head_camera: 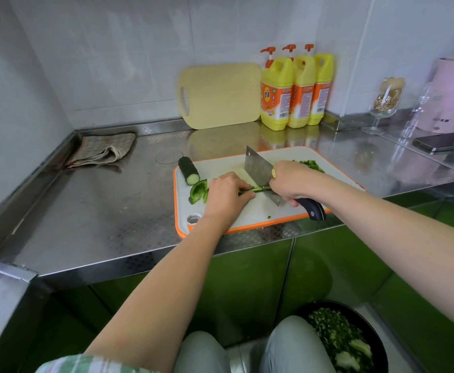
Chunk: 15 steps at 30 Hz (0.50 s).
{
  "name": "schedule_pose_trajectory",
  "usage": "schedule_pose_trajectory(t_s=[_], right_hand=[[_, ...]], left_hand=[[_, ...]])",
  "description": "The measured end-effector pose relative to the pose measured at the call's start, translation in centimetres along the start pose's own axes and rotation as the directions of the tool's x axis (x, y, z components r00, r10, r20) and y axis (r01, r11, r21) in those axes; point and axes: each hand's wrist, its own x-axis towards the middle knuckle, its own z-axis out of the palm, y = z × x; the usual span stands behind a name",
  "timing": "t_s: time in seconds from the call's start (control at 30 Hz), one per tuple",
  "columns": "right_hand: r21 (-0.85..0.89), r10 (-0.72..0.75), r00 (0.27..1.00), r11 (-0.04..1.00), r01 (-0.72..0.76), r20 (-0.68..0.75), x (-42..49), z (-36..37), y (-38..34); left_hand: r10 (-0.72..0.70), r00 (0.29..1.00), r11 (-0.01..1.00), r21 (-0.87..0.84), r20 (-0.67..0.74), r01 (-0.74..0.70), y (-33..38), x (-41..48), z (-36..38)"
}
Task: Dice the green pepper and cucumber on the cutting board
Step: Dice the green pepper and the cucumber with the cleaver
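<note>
Centrally, the orange-rimmed cutting board (247, 219) holds everything. The right hand (293, 181) clenches the cleaver (259, 170), whose blade stands just right of the left hand's (228, 195) curled fingertips. These pin thin green pepper strips (258, 189) lying left-to-right. Beyond the left knuckles, the dark cucumber stub (189, 170) points its pale cut face toward them.

Open lane for you: bare counter (99, 211) left of cutting board (247, 219), w/ rag (102, 150) only at far corner. Board's left end blocked: cucumber (189, 170) & pepper pieces (197, 191). Mid-board: knife (258, 170) upright across pepper strip (259, 188). Rear wall: spare board (220, 95), soap bottles (277, 92). Right: glass (381, 111), phone (443, 143).
</note>
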Motion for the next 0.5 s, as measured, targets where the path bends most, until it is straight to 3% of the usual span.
schedule_pose_trajectory(t_s=[0.17, 0.3, 0.5], right_hand=[[0.164, -0.004, 0.992, 0.986, 0.025, -0.125, 0.9, 1.3, -0.1], [0.194, -0.016, 0.982, 0.98, 0.053, -0.187, 0.6, 0.4, 0.5], [0.085, -0.023, 1.0, 0.996, 0.024, -0.014, -0.8, -0.4, 0.0]], left_hand=[[0.016, 1.0, 1.0, 0.011, 0.005, -0.016, 0.2, -0.2, 0.0], [0.026, 1.0, 1.0, 0.003, 0.005, -0.026, 0.1, -0.3, -0.1], [0.004, 1.0, 1.0, -0.021, -0.004, -0.004, 0.0, -0.1, -0.1]])
